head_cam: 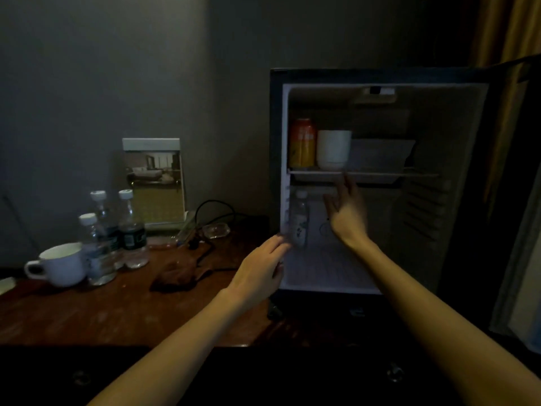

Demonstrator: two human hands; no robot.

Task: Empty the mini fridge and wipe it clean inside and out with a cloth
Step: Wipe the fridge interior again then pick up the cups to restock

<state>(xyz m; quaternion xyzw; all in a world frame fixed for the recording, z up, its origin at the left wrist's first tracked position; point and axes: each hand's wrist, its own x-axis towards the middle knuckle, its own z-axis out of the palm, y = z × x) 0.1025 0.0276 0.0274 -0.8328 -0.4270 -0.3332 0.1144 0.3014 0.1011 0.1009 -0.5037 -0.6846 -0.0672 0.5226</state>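
head view: dim room; a person's two bare arms reach toward an open mini fridge (380, 76) standing on a wooden table (87, 312).
right hand (347, 212): released, fingers spread, holding nothing; inside the lower compartment, fingertips just under the shelf (380, 174).
left hand (260, 271): released, fingers straight, holding nothing; fingertips at the fridge's left front edge, contact cannot be told.
plastic bottle (299, 219): upright in the lower compartment, between the two hands, just left of the right hand.
orange can (302, 143): on the shelf, above and left of the right hand.
white cup (333, 149): on the shelf beside the can, straight above the right fingertips.
fridge door (521, 200): swung open, far right of the right hand.
cloth (178, 275): brown, crumpled on the table, left of the left hand, well apart.
further left: white mug (63, 263), three water bottles (117, 230), framed card (155, 180).
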